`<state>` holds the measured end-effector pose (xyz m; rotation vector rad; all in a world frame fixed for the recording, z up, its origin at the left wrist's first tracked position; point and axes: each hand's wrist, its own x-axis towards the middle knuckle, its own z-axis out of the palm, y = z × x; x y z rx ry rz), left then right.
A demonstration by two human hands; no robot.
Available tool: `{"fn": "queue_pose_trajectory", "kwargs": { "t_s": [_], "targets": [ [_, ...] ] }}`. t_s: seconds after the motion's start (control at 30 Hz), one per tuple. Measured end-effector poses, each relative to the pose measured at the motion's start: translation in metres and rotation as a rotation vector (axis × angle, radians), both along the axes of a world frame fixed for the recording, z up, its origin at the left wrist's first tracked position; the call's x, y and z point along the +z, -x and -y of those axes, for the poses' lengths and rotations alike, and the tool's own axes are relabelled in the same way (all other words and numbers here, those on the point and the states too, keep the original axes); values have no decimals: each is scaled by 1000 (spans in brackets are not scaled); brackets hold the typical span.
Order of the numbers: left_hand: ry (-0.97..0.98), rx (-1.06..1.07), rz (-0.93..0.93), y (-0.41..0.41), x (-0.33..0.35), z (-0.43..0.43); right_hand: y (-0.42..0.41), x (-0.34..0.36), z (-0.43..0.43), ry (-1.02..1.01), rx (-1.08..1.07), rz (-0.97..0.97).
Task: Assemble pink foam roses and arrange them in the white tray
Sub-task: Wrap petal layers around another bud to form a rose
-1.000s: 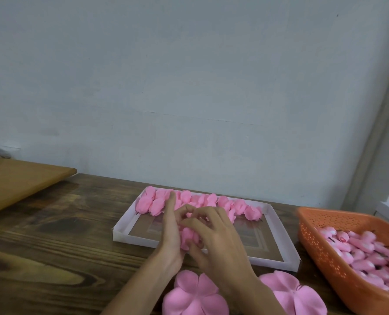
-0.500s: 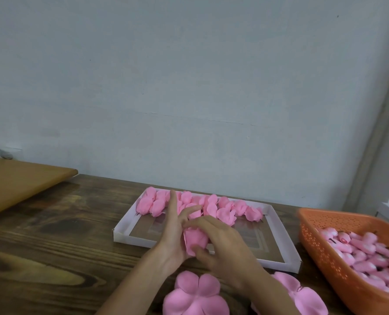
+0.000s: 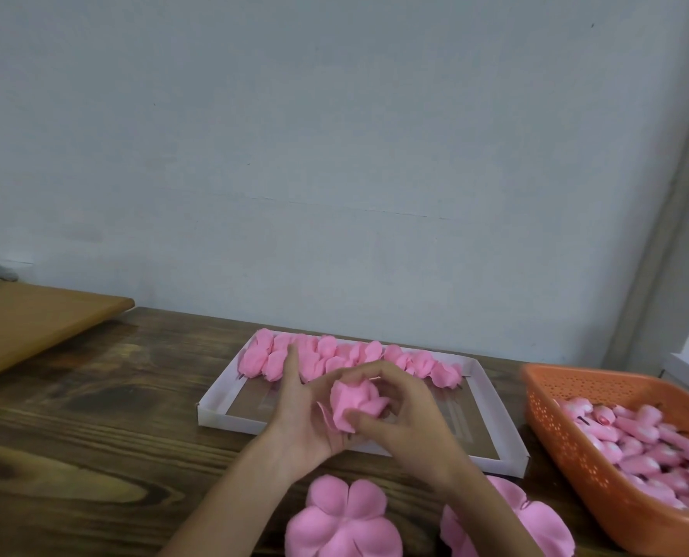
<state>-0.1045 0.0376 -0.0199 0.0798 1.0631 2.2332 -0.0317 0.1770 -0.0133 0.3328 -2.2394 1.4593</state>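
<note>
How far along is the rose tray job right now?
Done: one row of finished roses along the far wall of the white tray. In hand: left hand and right hand grip one rose above it. Left: most of its floor is bare; flat petal pieces and an orange basket of buds wait.

Matt pink foam petals (image 3: pixel 345 516), perforated orange plastic basket (image 3: pixel 568 432), grainy dark wood table (image 3: pixel 93 436).

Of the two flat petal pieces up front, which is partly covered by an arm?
The right petal piece, beside the orange basket: the right forearm crosses over it. The left petal piece lies uncovered between the forearms.
</note>
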Motion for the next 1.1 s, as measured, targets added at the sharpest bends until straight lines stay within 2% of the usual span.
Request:
{"fn": "queue_pose_trajectory", "kwargs": {
  "t_s": [0.23,0.33,0.5,0.73,0.83,0.97,1.03,1.1],
  "targets": [
    [-2,119,83,3,-6,-2,3,2,-6,184,8,-26],
    [28,131,60,7,-9,-6,3,2,-9,222,4,-43],
    [108,23,-33,12,-7,-1,3,1,-17,271,-35,-49],
    [65,-58,-116,11,-9,7,2,6,-23,293,-119,-38],
    [193,-46,-129,12,-15,5,3,6,-24,314,-138,-63],
    [338,-208,-211,10,-16,6,2,7,-27,360,-136,-104],
    [335,-269,-234,9,-16,6,1,8,-28,390,-136,-126],
    [254,-262,-242,9,-19,2,1,9,-30,412,-141,-151]
  ]
}}
